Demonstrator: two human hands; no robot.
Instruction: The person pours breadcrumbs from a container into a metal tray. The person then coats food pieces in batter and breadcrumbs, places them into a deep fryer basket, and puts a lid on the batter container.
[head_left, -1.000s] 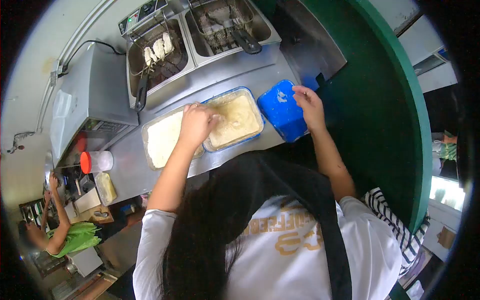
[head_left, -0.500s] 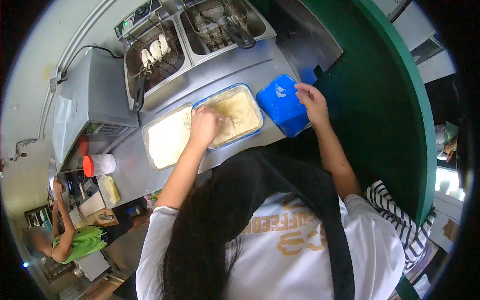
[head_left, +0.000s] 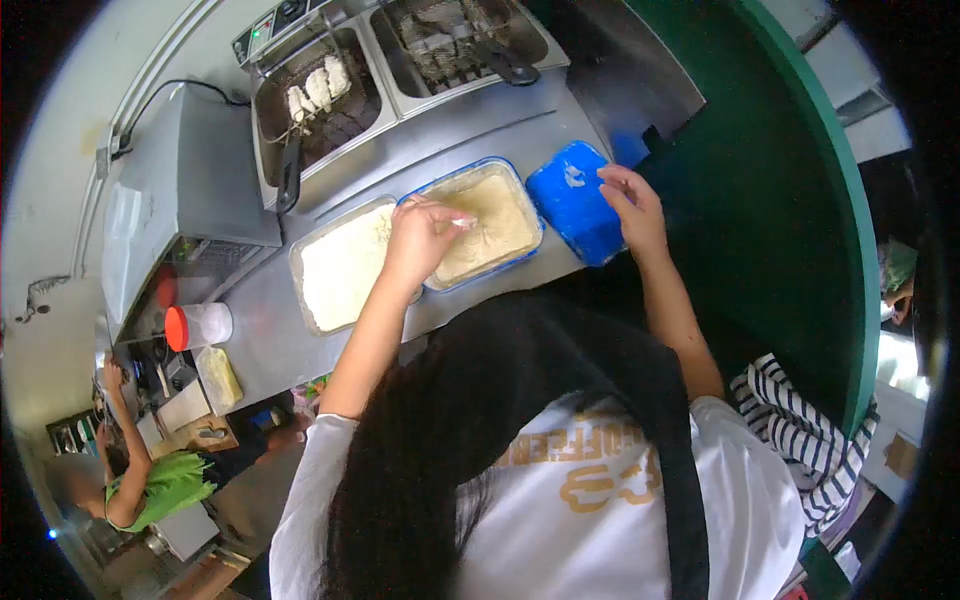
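My left hand [head_left: 417,238] is over the left part of a blue-rimmed tub of pale, thick batter [head_left: 492,218]. Its fingers are pinched together with a whitish bit at the tips, either a small piece or a coating; I cannot tell which. Left of that tub stands a tray of white flour-like powder [head_left: 345,270], partly behind my left wrist. My right hand [head_left: 637,208] hovers at the right edge of a blue lid or shallow tub [head_left: 575,205] bearing a white smear. Its fingers are loosely bent and apart, holding nothing visible.
Behind the tubs is a twin deep fryer; coated white pieces [head_left: 319,88] sit in its left basket, and a black handle [head_left: 507,63] crosses the right one. A grey oven-like appliance [head_left: 205,170] and red-lidded jar [head_left: 200,327] stand left. A green partition [head_left: 760,200] rises right. Another person works at lower left.
My left hand has lifted out of the batter, its fingertips now showing white above it. My right hand stays beside the blue lid or tub. The view has shifted slightly.
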